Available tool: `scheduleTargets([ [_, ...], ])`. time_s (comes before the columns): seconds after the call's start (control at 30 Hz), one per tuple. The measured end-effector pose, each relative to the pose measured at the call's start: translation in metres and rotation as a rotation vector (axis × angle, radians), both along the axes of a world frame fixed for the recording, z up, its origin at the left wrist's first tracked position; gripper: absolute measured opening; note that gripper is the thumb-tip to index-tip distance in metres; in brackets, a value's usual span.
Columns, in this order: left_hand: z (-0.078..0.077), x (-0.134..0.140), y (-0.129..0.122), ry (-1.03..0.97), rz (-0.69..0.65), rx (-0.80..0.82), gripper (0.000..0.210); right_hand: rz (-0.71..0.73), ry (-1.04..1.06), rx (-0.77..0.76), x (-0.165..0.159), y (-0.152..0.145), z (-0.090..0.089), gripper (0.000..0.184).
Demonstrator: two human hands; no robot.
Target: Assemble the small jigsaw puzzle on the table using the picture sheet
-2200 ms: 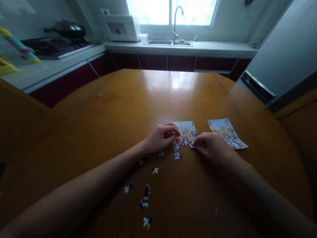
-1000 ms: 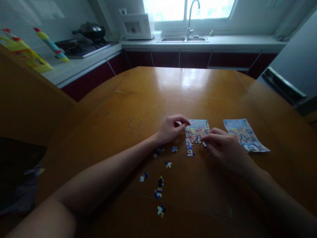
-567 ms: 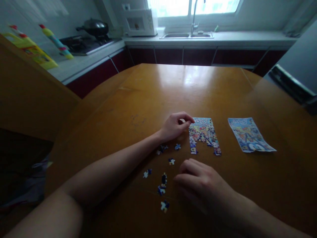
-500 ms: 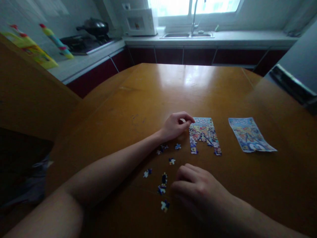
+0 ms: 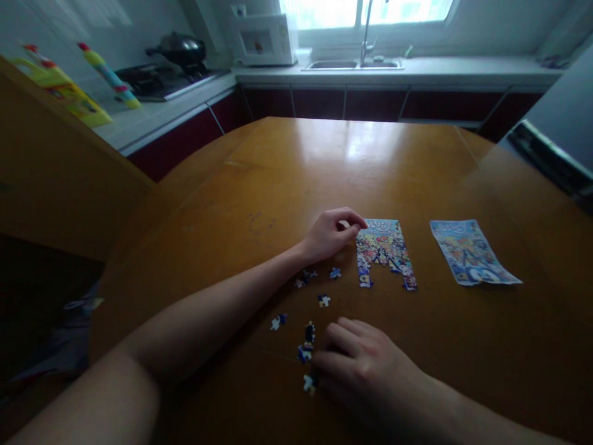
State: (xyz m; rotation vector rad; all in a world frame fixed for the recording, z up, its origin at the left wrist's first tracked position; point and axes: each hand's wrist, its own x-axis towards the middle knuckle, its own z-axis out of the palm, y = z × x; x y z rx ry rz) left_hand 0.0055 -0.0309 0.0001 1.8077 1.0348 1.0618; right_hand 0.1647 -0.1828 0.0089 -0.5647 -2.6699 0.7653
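My left hand (image 5: 331,235) rests at the upper left corner of a partly assembled jigsaw puzzle (image 5: 382,241), its thumb and forefinger bent together onto that edge. The puzzle shows a colourful crowd picture, with a gap at its lower middle. Nearer me, my right hand (image 5: 359,355) has its fingers curled and held together, and its fingertips reach a loose puzzle piece (image 5: 308,383), partly covering it. Whatever lies under those fingers is hidden. Just left of the fingertips are a dark puzzle piece (image 5: 310,332) and a blue and white piece (image 5: 304,353).
More loose pieces, such as a white and blue piece (image 5: 278,322), lie near my left forearm. A creased picture sheet (image 5: 472,253) is right of the puzzle on the wooden table (image 5: 278,161). Behind stand a counter with a sink (image 5: 352,64), a microwave (image 5: 264,40) and a stove.
My right hand has moved slightly left and towards me, now overlapping the nearest loose piece. My left hand stays at the puzzle's corner. The view has shifted a little.
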Motion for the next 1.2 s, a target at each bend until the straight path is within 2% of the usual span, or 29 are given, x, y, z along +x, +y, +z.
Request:
scheduleTargets([
  [0.2, 0.000, 0.000, 0.000, -0.025, 0.015, -0.017, 0.016, -0.050, -0.001, 0.019, 0.000, 0.002, -0.001, 0.009],
  [0.5, 0.001, 0.000, 0.002, -0.074, 0.060, -0.043, 0.014, -0.038, 0.006, 0.039, -0.002, 0.002, -0.001, 0.011],
  [0.77, 0.003, 0.001, 0.001, -0.089, 0.063, -0.056, 0.014, -0.117, 0.047, 0.023, -0.007, 0.003, -0.004, 0.014],
  [1.0, 0.003, 0.001, 0.001, -0.085, 0.064, -0.055, 0.014, -0.128, 0.071, 0.046, -0.011, 0.002, -0.007, 0.013],
  [1.2, 0.000, -0.004, 0.009, -0.241, 0.136, -0.157, 0.013, -0.101, 0.053, 0.086, -0.012, 0.002, -0.006, 0.013],
])
